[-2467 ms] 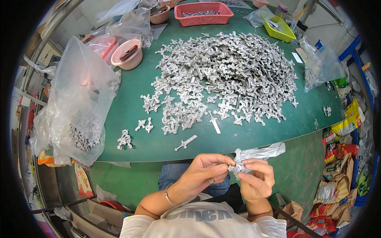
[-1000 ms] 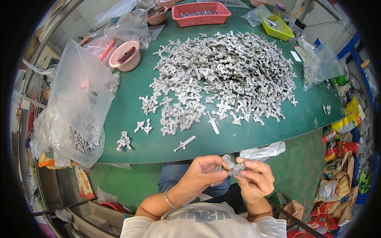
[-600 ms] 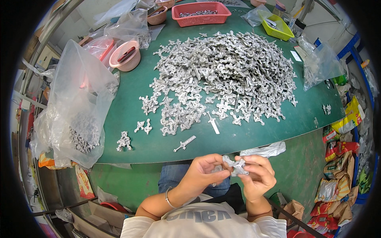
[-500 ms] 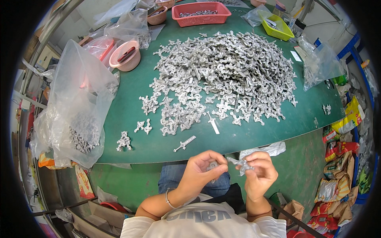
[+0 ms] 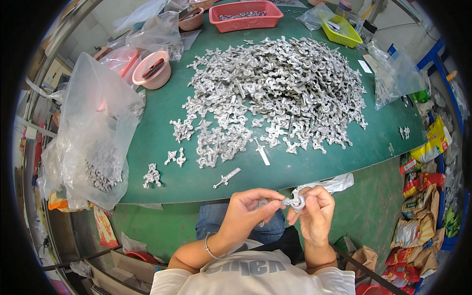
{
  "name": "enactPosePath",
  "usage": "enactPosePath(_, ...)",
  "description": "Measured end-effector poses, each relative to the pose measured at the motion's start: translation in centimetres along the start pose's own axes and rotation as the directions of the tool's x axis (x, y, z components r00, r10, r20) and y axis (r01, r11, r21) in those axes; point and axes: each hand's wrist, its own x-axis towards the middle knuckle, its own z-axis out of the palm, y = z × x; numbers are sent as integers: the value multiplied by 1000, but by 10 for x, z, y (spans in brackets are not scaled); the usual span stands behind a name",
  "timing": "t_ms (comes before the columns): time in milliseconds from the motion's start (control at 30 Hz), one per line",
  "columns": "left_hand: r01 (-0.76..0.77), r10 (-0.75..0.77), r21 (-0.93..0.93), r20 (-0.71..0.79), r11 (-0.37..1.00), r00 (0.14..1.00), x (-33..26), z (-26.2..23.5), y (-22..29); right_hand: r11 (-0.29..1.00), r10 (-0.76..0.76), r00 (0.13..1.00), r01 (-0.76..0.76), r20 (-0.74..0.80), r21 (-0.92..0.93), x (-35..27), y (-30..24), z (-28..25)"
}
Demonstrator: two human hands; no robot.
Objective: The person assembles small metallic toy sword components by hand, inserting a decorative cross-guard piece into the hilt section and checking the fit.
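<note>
Just off the table's near edge, my right hand [image 5: 316, 211] pinches a small silver casting [image 5: 296, 201] with a curved, ring-like body and short arms. My left hand [image 5: 250, 209] meets it from the other side, thumb and forefinger closed at the tip of one arm. Another silver piece [image 5: 263, 202] shows partly within the curl of my left fingers; the rest of it is hidden. Beyond both hands, a big heap of similar silver castings [image 5: 300, 83] covers the middle of the table. Two sword-shaped metal pieces [image 5: 227, 178] lie between heap and near edge.
On the green table [image 5: 162, 128], a small cluster of castings [image 5: 152, 176] lies near left. Clear plastic bags [image 5: 93, 132] and a pink basket [image 5: 153, 71] stand left. A red tray [image 5: 246, 23] and yellow-green basket [image 5: 341, 32] sit at the back. Packets [image 5: 418, 196] line the right.
The casting in my right hand has turned so its ring-like body shows, and has come to my left fingertips. My left thumb and forefinger have closed on its arm.
</note>
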Motion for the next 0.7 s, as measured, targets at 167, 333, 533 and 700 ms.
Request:
enactPosePath(167, 27, -26, -68, 14, 997, 1000, 4, 3, -1, 999, 24, 1000, -24, -18, 41, 2, -1, -2)
enactPosePath(333, 41, -38, -101, 29, 994, 999, 7, 4, -5, 998, 24, 999, -22, -29, 63, 3, -3, -5)
enactPosePath(533, 55, -50, -119, 45, 991, 998, 12, 7, -6, 997, 41, 999, -39, -28, 66, 5, -5, -12)
enactPosePath(700, 30, -28, -87, 20, 996, 999, 24, 16, -7, 999, -47, 990, 49, -134, 10, 13, -10, -34)
